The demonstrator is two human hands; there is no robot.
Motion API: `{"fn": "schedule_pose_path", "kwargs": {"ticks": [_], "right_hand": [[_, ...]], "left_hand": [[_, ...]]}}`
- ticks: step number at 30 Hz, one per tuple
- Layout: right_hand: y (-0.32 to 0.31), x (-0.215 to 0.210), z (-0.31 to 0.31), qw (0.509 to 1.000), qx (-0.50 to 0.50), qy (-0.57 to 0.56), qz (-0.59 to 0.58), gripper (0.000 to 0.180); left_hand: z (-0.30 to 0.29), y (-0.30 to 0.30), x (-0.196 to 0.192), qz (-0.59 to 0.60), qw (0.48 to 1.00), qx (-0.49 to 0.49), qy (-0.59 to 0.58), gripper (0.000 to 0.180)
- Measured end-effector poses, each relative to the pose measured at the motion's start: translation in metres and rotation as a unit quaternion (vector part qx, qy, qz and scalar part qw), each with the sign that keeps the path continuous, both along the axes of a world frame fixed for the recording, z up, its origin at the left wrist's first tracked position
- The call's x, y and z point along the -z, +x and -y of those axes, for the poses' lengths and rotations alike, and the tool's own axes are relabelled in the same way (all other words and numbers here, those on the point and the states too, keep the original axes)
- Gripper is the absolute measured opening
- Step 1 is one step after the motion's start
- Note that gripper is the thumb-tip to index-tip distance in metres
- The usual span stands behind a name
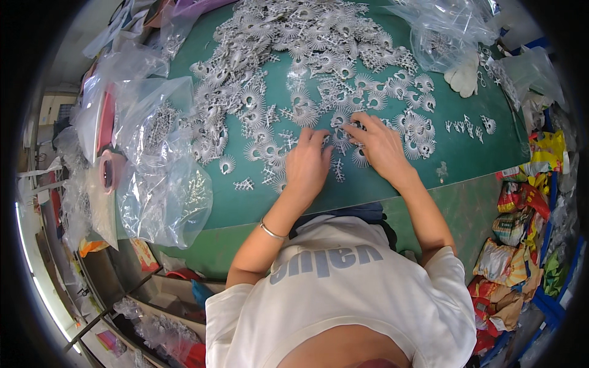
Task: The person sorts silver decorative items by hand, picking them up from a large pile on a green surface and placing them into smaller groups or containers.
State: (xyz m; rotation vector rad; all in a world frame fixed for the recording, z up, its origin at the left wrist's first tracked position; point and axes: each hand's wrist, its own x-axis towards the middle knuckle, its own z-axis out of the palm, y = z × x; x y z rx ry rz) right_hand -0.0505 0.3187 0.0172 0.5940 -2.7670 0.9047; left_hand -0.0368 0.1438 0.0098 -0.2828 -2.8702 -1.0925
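Reaching among grey fan-shaped pieces (305, 113), left hand (308, 162) and right hand (383, 148) bend their fingers (366, 121), grip unclear.

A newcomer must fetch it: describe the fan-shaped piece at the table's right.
On the green table, right of the right hand, a short row of grey pieces lies apart from the heap. Its rightmost is the fan-shaped piece, rounded where its neighbours branch like twigs.
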Motion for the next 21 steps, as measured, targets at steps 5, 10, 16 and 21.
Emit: {"fn": "schedule_pose_path", "kwargs": {"ticks": [5, 10, 16, 21], "right_hand": [[-0.009, 0.018, -0.013, 0.984, 0.001, -0.173, 0.042, 0.024], [0.002, 0.004, -0.016, 0.692, 0.082, -0.586, 0.413, 0.019], [0.016, -0.006, 0.001, 0.608, 0.029, -0.624, 0.49, 0.018], [0.019, -0.004, 0.003, 0.585, 0.013, -0.651, 0.483, 0.02]], "left_hand": [[0.017, 0.002, -0.005, -0.005, 0.999, -0.036, 0.034, 0.027], [0.014, 0.006, -0.009, 0.03, 0.983, -0.009, 0.182, 0.025], [0.006, 0.011, -0.022, 0.171, 0.927, 0.024, 0.334, 0.027], [0.012, 0.013, -0.015, 0.228, 0.88, 0.054, 0.413, 0.041]]}}
